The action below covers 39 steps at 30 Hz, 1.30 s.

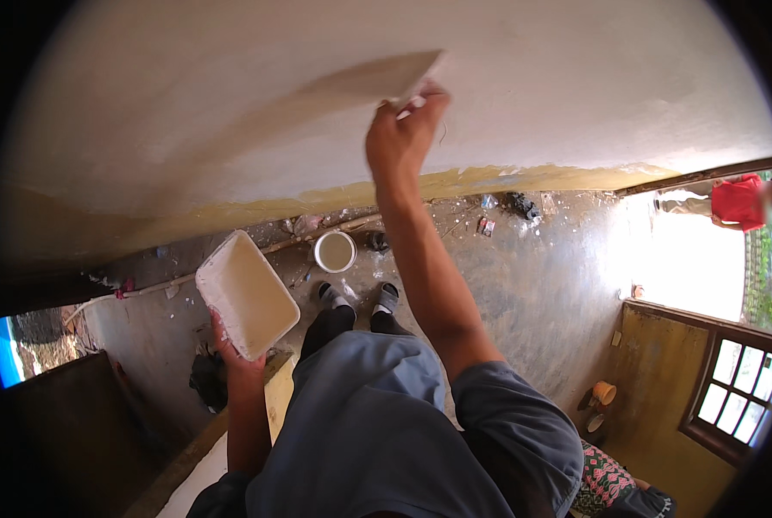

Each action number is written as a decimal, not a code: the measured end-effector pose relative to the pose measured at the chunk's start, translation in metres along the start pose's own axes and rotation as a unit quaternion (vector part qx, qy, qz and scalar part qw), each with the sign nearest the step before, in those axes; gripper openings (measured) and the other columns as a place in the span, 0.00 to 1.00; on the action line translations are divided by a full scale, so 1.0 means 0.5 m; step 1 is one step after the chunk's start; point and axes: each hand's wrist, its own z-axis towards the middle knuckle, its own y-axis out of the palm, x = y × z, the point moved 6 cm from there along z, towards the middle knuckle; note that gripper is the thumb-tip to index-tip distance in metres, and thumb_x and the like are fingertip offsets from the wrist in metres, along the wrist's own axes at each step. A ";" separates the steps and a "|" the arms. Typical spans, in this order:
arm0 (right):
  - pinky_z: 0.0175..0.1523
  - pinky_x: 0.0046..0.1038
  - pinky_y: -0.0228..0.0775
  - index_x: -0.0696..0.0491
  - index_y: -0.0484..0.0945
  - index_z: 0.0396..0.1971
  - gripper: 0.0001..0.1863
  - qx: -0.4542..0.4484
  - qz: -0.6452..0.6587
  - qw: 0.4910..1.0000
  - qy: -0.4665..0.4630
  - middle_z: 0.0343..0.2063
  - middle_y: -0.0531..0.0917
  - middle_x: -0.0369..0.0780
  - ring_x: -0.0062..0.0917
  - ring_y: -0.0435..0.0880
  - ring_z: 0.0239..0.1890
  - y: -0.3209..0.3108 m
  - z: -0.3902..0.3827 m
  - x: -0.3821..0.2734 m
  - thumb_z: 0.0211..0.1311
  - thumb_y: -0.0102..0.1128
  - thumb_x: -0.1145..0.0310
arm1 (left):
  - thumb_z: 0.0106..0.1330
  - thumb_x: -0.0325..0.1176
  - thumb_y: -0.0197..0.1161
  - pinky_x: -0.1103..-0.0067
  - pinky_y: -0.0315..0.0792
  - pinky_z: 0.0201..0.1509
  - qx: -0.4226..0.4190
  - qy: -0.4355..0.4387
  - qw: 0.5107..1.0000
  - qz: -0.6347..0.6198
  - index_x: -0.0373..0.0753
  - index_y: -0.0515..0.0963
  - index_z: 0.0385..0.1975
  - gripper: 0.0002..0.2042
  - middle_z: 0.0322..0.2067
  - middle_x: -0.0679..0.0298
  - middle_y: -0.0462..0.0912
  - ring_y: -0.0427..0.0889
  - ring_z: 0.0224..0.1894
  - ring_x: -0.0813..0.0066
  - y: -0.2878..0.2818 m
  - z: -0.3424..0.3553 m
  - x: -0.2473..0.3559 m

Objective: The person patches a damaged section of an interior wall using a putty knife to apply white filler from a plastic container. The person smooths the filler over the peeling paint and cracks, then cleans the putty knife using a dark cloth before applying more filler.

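Fingers (416,108) on trowel (394,82), wall (187,104)

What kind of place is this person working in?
Probably a room in a house being finished or redone. The right hand presses a flat trowel to a pale plastered wall, the left hand holds a white tray, and a bucket stands on the littered floor.
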 end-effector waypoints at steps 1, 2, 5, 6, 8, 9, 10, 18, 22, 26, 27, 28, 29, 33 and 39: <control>0.31 0.22 0.67 0.60 0.61 0.46 0.17 -0.077 0.008 0.997 -0.023 0.35 0.72 0.44 0.21 0.73 0.33 0.019 -0.045 -0.032 0.58 0.53 0.79 | 0.65 0.50 0.53 0.64 0.62 0.62 -0.010 0.005 1.000 -0.007 0.42 0.61 0.62 0.28 0.58 0.61 0.68 0.68 0.59 0.62 0.004 -0.001 0.001; 0.31 0.22 0.66 0.60 0.65 0.41 0.12 -0.076 -0.006 0.994 -0.078 0.31 0.74 0.42 0.20 0.72 0.31 0.005 -0.079 -0.039 0.58 0.51 0.78 | 0.65 0.50 0.53 0.64 0.62 0.62 -0.012 0.000 1.000 -0.008 0.42 0.61 0.62 0.28 0.58 0.61 0.68 0.68 0.59 0.62 0.005 -0.003 0.000; 0.26 0.23 0.61 0.59 0.72 0.30 0.04 -0.061 -0.026 0.998 0.018 0.22 0.74 0.36 0.18 0.70 0.23 -0.085 -0.147 0.065 0.60 0.48 0.74 | 0.68 0.47 0.49 0.63 0.61 0.64 -0.037 -0.004 0.999 -0.020 0.41 0.61 0.62 0.26 0.59 0.60 0.67 0.67 0.60 0.61 0.013 -0.001 0.000; 0.28 0.24 0.62 0.60 0.73 0.30 0.07 -0.044 -0.026 0.992 0.115 0.24 0.75 0.37 0.20 0.71 0.25 -0.128 -0.145 0.123 0.60 0.48 0.72 | 0.66 0.48 0.51 0.63 0.61 0.63 -0.035 -0.003 0.999 -0.016 0.42 0.61 0.62 0.27 0.59 0.61 0.67 0.67 0.60 0.62 0.013 0.000 -0.002; 0.26 0.25 0.59 0.61 0.74 0.29 0.12 0.021 -0.029 0.977 0.211 0.20 0.73 0.34 0.19 0.68 0.23 -0.241 -0.126 0.256 0.62 0.47 0.66 | 0.65 0.50 0.53 0.63 0.62 0.62 -0.027 -0.003 1.000 -0.012 0.42 0.61 0.62 0.29 0.59 0.61 0.67 0.67 0.59 0.62 0.004 0.004 -0.004; 0.25 0.25 0.61 0.61 0.75 0.29 0.12 0.078 -0.008 0.978 0.192 0.19 0.75 0.35 0.19 0.70 0.21 -0.301 -0.099 0.329 0.61 0.49 0.67 | 0.65 0.50 0.52 0.63 0.62 0.62 -0.018 -0.010 1.000 -0.009 0.42 0.60 0.62 0.29 0.59 0.61 0.67 0.67 0.59 0.62 -0.004 0.009 -0.008; 0.25 0.25 0.63 0.61 0.77 0.29 0.11 0.064 -0.126 0.975 0.172 0.19 0.78 0.36 0.20 0.74 0.21 -0.347 -0.068 0.367 0.60 0.51 0.68 | 0.66 0.50 0.52 0.63 0.62 0.62 -0.002 -0.010 1.000 -0.009 0.42 0.60 0.62 0.29 0.59 0.61 0.67 0.67 0.60 0.62 -0.021 0.008 -0.008; 0.33 0.36 0.74 0.55 0.70 0.56 0.21 0.170 -0.431 0.884 0.057 0.31 0.83 0.49 0.33 0.83 0.30 -0.397 0.097 0.453 0.63 0.50 0.68 | 0.67 0.51 0.48 0.64 0.62 0.63 0.022 0.009 0.999 -0.024 0.43 0.60 0.63 0.28 0.60 0.61 0.66 0.67 0.60 0.62 -0.073 -0.019 0.003; 0.47 0.31 0.77 0.51 0.63 0.62 0.24 0.103 -0.432 0.896 -0.022 0.53 0.75 0.46 0.36 0.81 0.45 -0.137 -0.091 0.509 0.65 0.47 0.71 | 0.68 0.50 0.48 0.65 0.61 0.63 0.027 0.008 0.999 -0.028 0.42 0.59 0.63 0.28 0.60 0.62 0.66 0.67 0.60 0.64 -0.090 -0.030 0.015; 0.51 0.41 0.71 0.50 0.60 0.63 0.28 -0.012 -0.362 0.926 0.103 0.57 0.69 0.50 0.48 0.76 0.50 0.087 -0.275 0.480 0.61 0.48 0.72 | 0.68 0.50 0.48 0.66 0.61 0.63 -0.032 0.007 0.999 -0.013 0.43 0.59 0.63 0.27 0.60 0.62 0.66 0.66 0.60 0.64 -0.066 -0.014 0.020; 0.52 0.40 0.71 0.50 0.60 0.63 0.28 -0.050 -0.348 0.932 0.093 0.54 0.72 0.50 0.48 0.76 0.50 0.093 -0.291 0.475 0.61 0.48 0.71 | 0.68 0.49 0.48 0.65 0.61 0.63 -0.008 0.015 1.000 0.001 0.43 0.59 0.63 0.27 0.60 0.62 0.66 0.66 0.60 0.64 -0.064 -0.012 0.021; 0.52 0.40 0.71 0.50 0.60 0.63 0.28 -0.086 -0.336 0.934 0.085 0.51 0.75 0.50 0.47 0.76 0.50 0.093 -0.307 0.469 0.61 0.48 0.71 | 0.68 0.49 0.49 0.65 0.61 0.63 0.017 0.019 1.000 0.015 0.42 0.59 0.63 0.27 0.60 0.62 0.65 0.66 0.60 0.63 -0.066 -0.009 0.026; 0.51 0.41 0.70 0.50 0.63 0.62 0.27 -0.099 -0.336 0.934 0.072 0.50 0.76 0.50 0.47 0.77 0.48 0.057 -0.306 0.455 0.60 0.49 0.71 | 0.68 0.49 0.49 0.65 0.61 0.63 0.025 0.016 0.999 0.015 0.42 0.59 0.63 0.27 0.60 0.62 0.65 0.66 0.60 0.63 -0.084 -0.017 0.028; 0.46 0.42 0.65 0.62 0.73 0.43 0.15 -0.006 -0.422 0.906 -0.022 0.34 0.75 0.51 0.46 0.74 0.40 -0.258 -0.160 0.478 0.61 0.50 0.67 | 0.67 0.49 0.50 0.64 0.60 0.64 -0.010 -0.009 0.999 -0.050 0.42 0.59 0.63 0.28 0.61 0.61 0.65 0.65 0.61 0.62 -0.098 -0.004 0.005; 0.41 0.39 0.70 0.56 0.71 0.48 0.15 0.133 -0.344 0.930 0.009 0.38 0.77 0.48 0.38 0.77 0.40 -0.388 0.053 0.383 0.62 0.49 0.69 | 0.66 0.49 0.51 0.63 0.59 0.64 -0.021 -0.024 0.998 -0.051 0.42 0.58 0.64 0.29 0.61 0.61 0.64 0.65 0.61 0.61 -0.090 0.006 -0.004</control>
